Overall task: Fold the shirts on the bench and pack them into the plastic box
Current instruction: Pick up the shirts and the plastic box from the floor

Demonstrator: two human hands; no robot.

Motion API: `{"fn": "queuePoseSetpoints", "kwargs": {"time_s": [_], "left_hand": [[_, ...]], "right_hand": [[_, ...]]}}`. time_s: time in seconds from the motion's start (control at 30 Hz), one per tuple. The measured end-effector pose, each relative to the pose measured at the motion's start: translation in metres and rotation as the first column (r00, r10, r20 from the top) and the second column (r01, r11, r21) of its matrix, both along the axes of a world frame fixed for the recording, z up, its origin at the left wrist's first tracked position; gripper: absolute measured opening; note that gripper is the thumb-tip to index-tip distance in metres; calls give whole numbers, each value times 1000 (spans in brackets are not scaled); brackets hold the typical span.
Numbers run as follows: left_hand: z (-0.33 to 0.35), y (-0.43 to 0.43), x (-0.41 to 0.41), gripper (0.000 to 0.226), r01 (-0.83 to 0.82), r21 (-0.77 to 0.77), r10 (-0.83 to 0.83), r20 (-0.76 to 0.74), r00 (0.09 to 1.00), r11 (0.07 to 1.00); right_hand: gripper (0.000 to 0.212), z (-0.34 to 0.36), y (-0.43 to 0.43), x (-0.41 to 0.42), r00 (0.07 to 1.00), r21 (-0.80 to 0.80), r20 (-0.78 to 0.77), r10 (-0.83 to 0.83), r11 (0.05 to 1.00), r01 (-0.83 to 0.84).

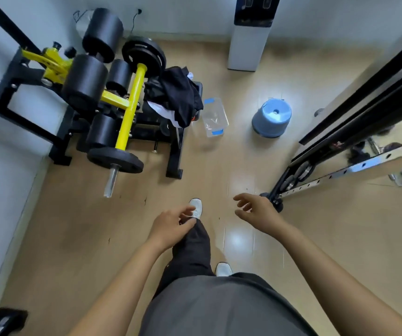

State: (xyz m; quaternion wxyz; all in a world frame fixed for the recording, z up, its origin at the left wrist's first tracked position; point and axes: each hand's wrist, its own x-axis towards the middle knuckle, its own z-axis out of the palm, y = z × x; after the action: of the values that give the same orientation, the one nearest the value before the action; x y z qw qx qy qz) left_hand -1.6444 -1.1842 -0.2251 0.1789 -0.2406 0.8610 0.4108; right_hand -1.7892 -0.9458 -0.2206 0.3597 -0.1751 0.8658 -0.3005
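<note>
Black shirts (179, 94) on bench (175, 155), plastic box (213, 117) alongside, well beyond 2 empty, loose-fingered hands (171, 226) (255, 209)

Home gym: weight bench (175, 151), plates (144, 55).

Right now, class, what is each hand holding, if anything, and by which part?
Nothing. The left hand and right hand are both empty, fingers loosely curled, over the floor. The shirts lie untouched on the bench.
</note>
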Motion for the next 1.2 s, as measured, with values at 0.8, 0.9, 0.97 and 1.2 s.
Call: {"fn": "queuePoseSetpoints", "kwargs": {"time_s": [0.8,0.9,0.97,1.2], "left_hand": [[-18,-89,-468,34,-63,101,62,6,998,993],[-12,-82,-504,37,-218,142,218,10,976,966],[-12,-84,-523,36,-298,159,300,9,954,941],[-25,-135,-586,35,-464,207,477,-18,878,861]], "right_hand": [[32,-23,-94,-478,993,48,114,9,999,-15],[34,-22,-109,-541,984,59,109,139,988,-146],[34,-19,-122,-578,978,65,86,187,979,-193],[37,-23,-199,-688,944,121,67,323,936,-329]]}}
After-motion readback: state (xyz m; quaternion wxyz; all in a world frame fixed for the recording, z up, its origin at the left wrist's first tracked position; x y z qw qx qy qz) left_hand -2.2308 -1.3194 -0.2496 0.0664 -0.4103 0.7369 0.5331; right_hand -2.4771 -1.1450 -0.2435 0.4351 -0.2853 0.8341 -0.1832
